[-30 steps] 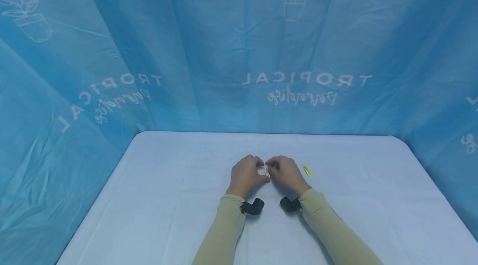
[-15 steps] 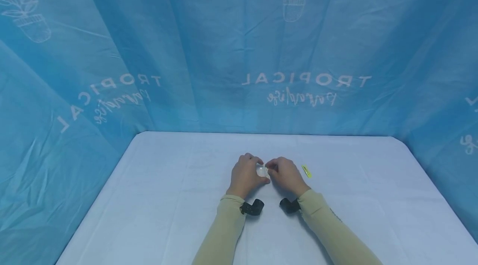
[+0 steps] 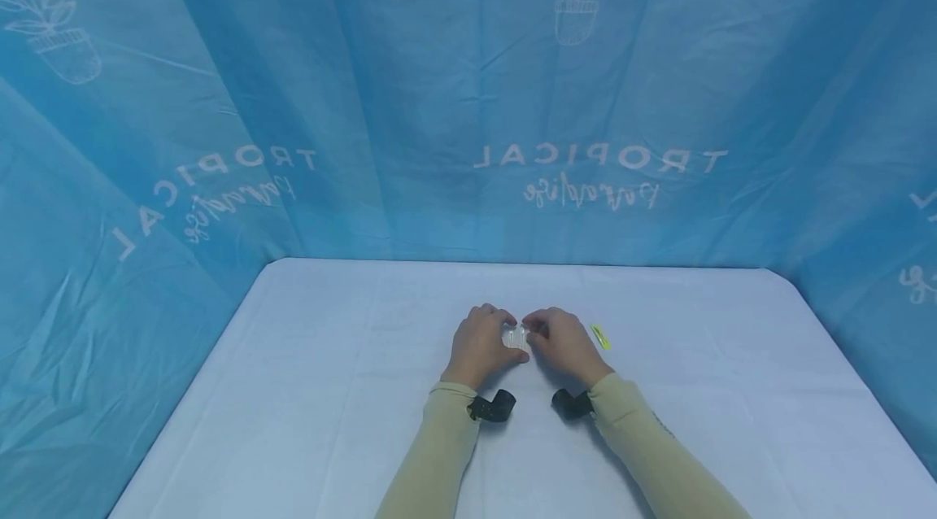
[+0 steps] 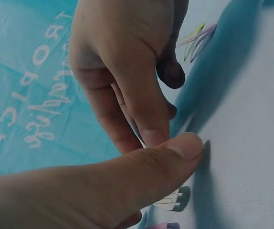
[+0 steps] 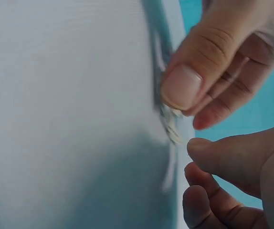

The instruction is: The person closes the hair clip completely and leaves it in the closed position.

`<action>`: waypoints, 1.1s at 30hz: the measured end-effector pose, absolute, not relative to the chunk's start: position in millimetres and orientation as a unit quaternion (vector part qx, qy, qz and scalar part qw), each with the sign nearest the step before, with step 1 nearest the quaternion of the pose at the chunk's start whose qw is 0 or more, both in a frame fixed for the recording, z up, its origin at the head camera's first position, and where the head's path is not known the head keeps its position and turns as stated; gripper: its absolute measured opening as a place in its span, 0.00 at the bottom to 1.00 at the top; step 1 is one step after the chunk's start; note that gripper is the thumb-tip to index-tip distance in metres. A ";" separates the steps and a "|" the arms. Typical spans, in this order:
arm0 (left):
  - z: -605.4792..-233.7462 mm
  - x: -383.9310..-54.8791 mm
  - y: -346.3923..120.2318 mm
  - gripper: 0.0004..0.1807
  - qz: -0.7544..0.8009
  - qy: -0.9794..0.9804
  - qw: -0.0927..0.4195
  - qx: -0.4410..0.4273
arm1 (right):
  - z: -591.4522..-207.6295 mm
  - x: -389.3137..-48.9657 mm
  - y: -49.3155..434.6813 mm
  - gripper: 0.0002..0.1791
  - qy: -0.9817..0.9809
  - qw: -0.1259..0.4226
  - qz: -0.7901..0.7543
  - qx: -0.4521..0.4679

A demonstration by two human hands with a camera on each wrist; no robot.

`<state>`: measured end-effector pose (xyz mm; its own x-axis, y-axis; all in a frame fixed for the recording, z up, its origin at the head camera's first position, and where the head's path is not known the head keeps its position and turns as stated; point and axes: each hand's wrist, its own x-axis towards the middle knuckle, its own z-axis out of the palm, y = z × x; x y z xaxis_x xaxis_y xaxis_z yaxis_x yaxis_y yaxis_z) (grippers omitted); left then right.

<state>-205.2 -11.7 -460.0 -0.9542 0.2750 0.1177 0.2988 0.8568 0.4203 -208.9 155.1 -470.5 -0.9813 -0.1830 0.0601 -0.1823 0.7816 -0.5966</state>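
One small white thing (image 3: pixel 516 338) is between the left hand (image 3: pixel 477 348) and the right hand (image 3: pixel 564 346), above the middle of the white table (image 3: pixel 703 389). The left hand curls round it, thumb at the near end and fingers at the far end, most likely so it cannot slip or turn, while the right hand bends its fingers close to the right side, and I cannot tell if they pinch it. A yellow thing (image 3: pixel 600 337) lies just beside the right hand, maybe there to be out of the way.
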 end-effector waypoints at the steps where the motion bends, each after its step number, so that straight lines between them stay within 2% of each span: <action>1: -459.4 -205.1 -12.0 0.29 -0.223 -0.963 0.029 -0.151 | -468.8 -208.7 156.9 0.13 0.944 -0.005 -0.316 -0.099; 8: -454.0 -205.3 -11.7 0.28 -0.232 -0.960 0.041 -0.150 | -452.3 -205.3 171.0 0.12 0.937 -0.047 -0.325 -0.120; 19: -450.6 -203.7 -5.4 0.25 -0.233 -0.961 0.033 -0.148 | -436.8 -201.0 190.6 0.13 0.927 -0.062 -0.354 -0.104; 26: -448.8 -200.0 0.6 0.23 -0.244 -0.957 0.040 -0.153 | -430.7 -196.8 199.7 0.15 0.907 -0.031 -0.411 -0.085; 33: -448.6 -196.7 11.0 0.21 -0.246 -0.954 0.044 -0.162 | -430.5 -192.9 209.3 0.13 0.922 -0.068 -0.373 -0.085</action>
<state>-196.7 11.0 -448.6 -0.9435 0.2876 0.1643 0.3312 0.8260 0.4561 -192.9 209.3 -430.5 -0.9765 -0.1053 0.1879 -0.2064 0.7075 -0.6759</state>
